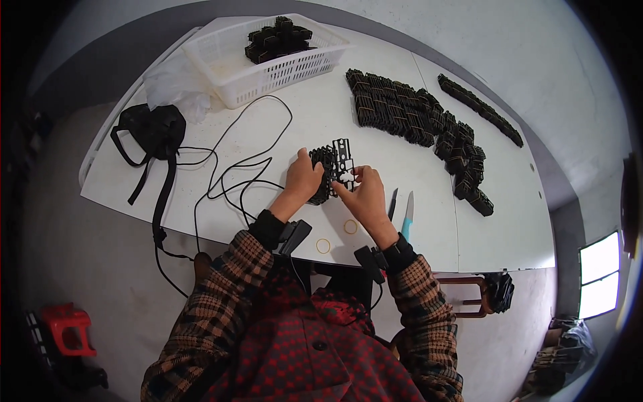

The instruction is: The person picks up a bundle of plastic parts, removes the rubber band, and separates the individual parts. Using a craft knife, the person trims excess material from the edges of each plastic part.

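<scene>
**Left hand (305, 179) closed on a black stack (326, 158), right hand (366, 199) pinching a perforated plate (342, 147)**

The left hand wraps the near-left side of the stack, fingers and thumb pressed against its thin black pieces. The right hand has thumb and fingertips together on the lower part of the perforated plate, which stands at the stack's right side (whether the two are joined, I cannot tell). Both pieces are in the hands, over the white table (415, 164).

Just below the grip, toward the body, lie two yellowish rubber bands (323, 240). Right of the right hand are a dark slim knife (392, 204) and, beside it, a knife with a teal handle (407, 226).

Left of the grip, a black cable (216, 155) runs in loose loops; beyond it sits a black pouch with straps (159, 130). Past the left hand, up and away, a clear plastic bag (175, 90) lies against a white basket (288, 79) holding black bundles (278, 41).

Up and right of the grip, a block of banded black bundles (392, 110) adjoins a staggered group (462, 151), and a long narrow row (481, 109) lies farther out. Well apart from the grip, at lower left, a red stool (69, 328) stands on the floor.
</scene>
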A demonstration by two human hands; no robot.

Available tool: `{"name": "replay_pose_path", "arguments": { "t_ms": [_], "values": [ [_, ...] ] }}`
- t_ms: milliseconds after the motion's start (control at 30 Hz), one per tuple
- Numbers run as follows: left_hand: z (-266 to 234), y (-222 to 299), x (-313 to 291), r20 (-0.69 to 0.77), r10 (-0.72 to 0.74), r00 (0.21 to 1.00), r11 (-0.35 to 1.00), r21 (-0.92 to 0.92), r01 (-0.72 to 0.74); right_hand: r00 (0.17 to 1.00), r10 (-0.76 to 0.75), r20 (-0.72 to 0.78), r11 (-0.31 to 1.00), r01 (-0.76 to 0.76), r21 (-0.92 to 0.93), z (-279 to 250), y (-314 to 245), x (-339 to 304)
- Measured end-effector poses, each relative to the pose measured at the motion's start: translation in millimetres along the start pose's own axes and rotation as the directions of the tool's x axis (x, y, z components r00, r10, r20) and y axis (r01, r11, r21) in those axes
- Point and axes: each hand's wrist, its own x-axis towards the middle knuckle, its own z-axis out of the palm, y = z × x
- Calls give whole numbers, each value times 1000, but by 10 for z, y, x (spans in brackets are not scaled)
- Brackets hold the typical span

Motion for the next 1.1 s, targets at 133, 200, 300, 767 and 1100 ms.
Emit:
{"name": "replay_pose_path", "arguments": {
  "t_ms": [133,200,300,767,1100],
  "values": [
    [72,-144,66,-56,129,990,972,203,-115,995,-50,-85,998,52,25,-168,-66,-36],
    [71,-228,84,-91,174,981,960,237,-148,999,11,-47,997,-7,81,-273,-155,-51],
    [38,-307,88,-149,264,953,929,304,-210,990,131,42,974,-137,181,-414,-270,-87],
    [-545,761,-663,225,343,912,567,-823,-10,991,130,-19,924,-114,365,-811,-416,-195],
    [-530,838,-790,161,321,933,593,-803,-65,979,166,116,708,-200,677,-964,-301,-294]
  ]
}}
